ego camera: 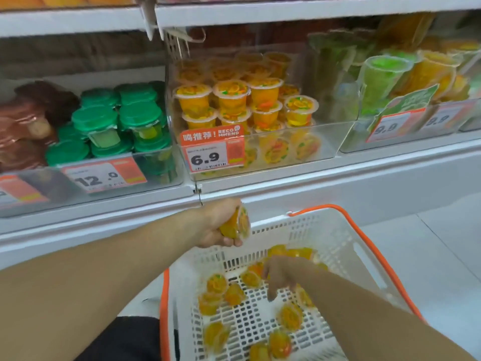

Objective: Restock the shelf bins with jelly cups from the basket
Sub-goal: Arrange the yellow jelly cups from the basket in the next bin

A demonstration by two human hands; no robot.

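Observation:
A white basket (338,230) with orange rim stands on the floor below the shelf. Several orange jelly cups (216,284) lie loose on its perforated bottom. My left hand (221,225) is shut on one orange jelly cup (238,222), held above the basket's far left corner, just under the shelf edge. My right hand (279,278) reaches down into the basket, fingers spread over the cups, holding nothing that I can see. On the shelf, a clear bin (333,142) tagged 6.9 holds stacked orange jelly cups (231,96).
Left of that bin is a bin of green-lidded cups (114,121) tagged 12.0, with brown packs (28,126) further left. To the right stand bins of tall green and yellow cups (382,76) tagged 9.9. A white shelf ledge (312,175) runs below the bins.

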